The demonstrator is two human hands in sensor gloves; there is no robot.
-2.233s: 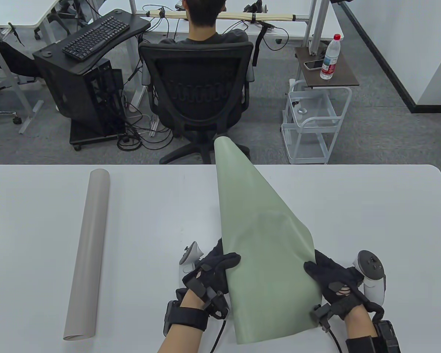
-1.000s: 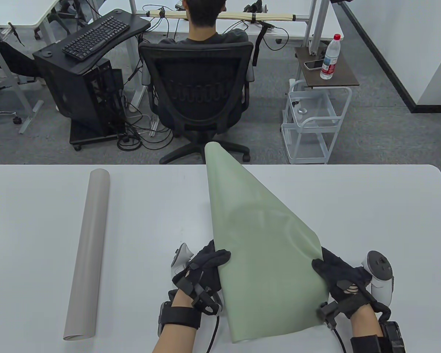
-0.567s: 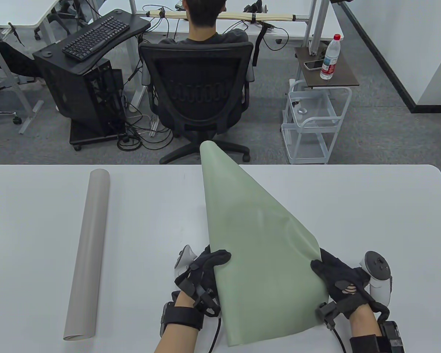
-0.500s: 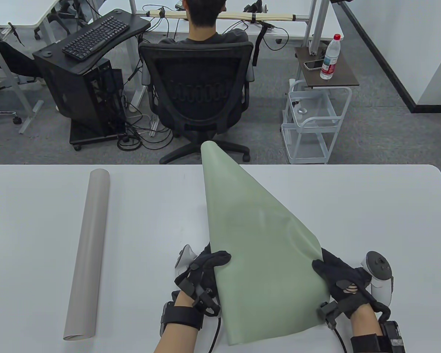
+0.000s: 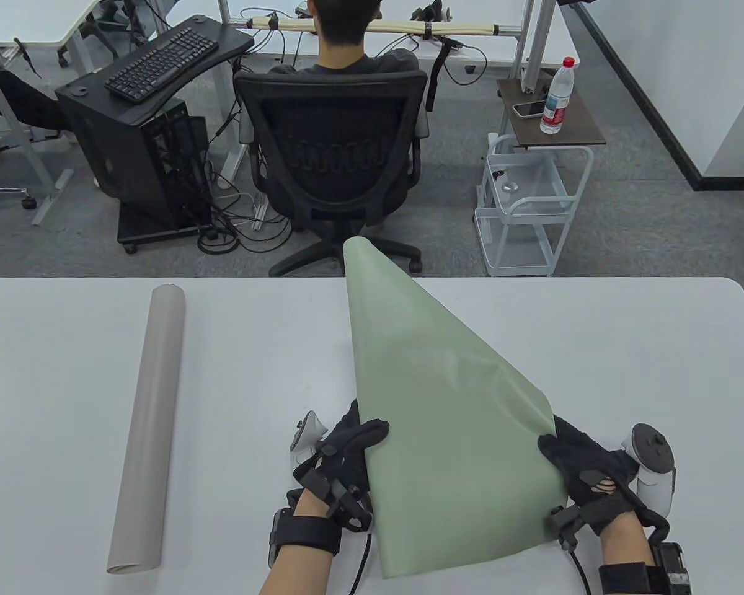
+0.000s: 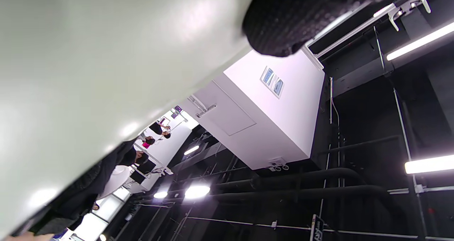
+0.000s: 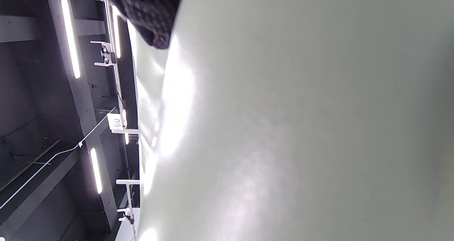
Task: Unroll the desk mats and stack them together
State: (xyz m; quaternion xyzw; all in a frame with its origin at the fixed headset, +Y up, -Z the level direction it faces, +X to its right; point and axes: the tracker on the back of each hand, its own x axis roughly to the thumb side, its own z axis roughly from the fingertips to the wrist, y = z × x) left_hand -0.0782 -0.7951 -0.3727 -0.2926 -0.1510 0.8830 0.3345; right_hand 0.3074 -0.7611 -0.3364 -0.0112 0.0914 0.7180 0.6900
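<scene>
A pale green desk mat (image 5: 446, 409) is partly unrolled, wide at the near end and still rolled to a narrow tip over the table's far edge. My left hand (image 5: 347, 462) grips its near left edge. My right hand (image 5: 580, 462) grips its near right edge. The near end is held above the table. The mat fills the left wrist view (image 6: 88, 74) and the right wrist view (image 7: 301, 120), with a gloved fingertip (image 6: 283, 21) on it. A beige desk mat (image 5: 147, 427) lies tightly rolled on the left of the white table (image 5: 626, 359).
Beyond the table's far edge sits a person in a black office chair (image 5: 332, 155). A white wire cart (image 5: 527, 204) with a side shelf and water bottle (image 5: 557, 96) stands at the back right. A black computer stand with a keyboard (image 5: 161, 62) is at the back left.
Both hands spread the green mat's near end wider: the right hand moved right, the left hand shifted slightly left. The mat's far tip swung slightly left. The beige roll has not moved.
</scene>
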